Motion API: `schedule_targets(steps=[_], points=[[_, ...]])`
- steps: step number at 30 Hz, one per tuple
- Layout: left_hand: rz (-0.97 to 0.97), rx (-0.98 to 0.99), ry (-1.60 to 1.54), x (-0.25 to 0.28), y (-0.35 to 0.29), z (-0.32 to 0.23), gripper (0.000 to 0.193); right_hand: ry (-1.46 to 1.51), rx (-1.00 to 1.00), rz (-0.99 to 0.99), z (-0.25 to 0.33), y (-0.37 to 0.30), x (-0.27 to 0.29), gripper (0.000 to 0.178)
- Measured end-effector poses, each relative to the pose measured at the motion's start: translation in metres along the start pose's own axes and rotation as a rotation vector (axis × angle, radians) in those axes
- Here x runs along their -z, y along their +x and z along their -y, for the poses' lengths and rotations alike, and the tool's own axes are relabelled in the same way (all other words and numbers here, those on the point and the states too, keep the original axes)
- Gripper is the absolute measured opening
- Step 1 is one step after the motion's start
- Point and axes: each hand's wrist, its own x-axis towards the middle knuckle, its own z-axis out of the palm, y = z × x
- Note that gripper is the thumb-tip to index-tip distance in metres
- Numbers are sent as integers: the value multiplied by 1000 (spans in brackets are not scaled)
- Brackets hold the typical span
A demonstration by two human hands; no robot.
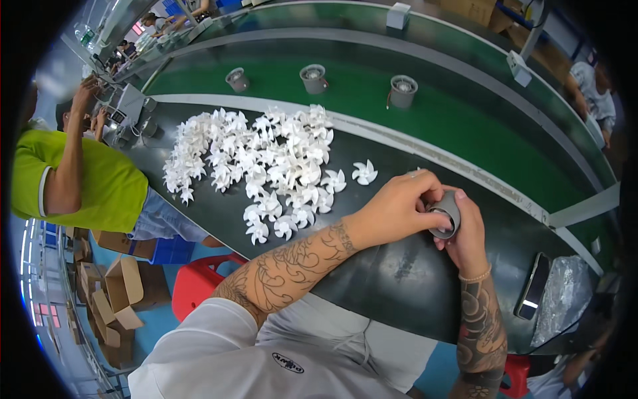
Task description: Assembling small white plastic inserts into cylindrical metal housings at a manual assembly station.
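A small grey cylindrical fan housing [446,214] is held between my two hands above the dark tabletop, its round opening tilted toward me. My right hand [469,233] wraps round its outer side. My left hand [407,203] grips the opposite side, with its thumb reaching into the opening. What lies deeper inside the housing is hidden by the thumb. Left of my hands, a large heap of white fan impellers [286,156] covers the table, and a single white impeller [364,172] lies apart from it, nearest to my left hand.
Beyond a pale rail, a green conveyor belt [266,100] carries three grey housings, among them one [403,91] straight ahead. A phone [532,286] and a clear plastic bag [563,292] lie at right. A person in a lime shirt [80,179] works at left, near open cardboard boxes [126,282].
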Motion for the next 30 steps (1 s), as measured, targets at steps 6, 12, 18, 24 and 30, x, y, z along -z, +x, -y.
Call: schedule_targets(steps=[6, 12, 18, 24, 30], points=[[19, -220, 125, -1, 0, 2, 27, -401, 161, -183, 1, -3, -5, 33], [-134, -303, 466, 6, -3, 8, 17, -213, 209, -268, 17, 5, 20, 26], [9, -315, 671, -5, -7, 10, 22, -1339, 824, -484, 28, 14, 59, 28], [-40, -186, 652, 1, -9, 8, 20, -1527, 857, -509, 41, -2, 50, 30], [-33, -46, 730, -6, -9, 10, 16, -1029, 324, -106, 20, 3, 55, 24]])
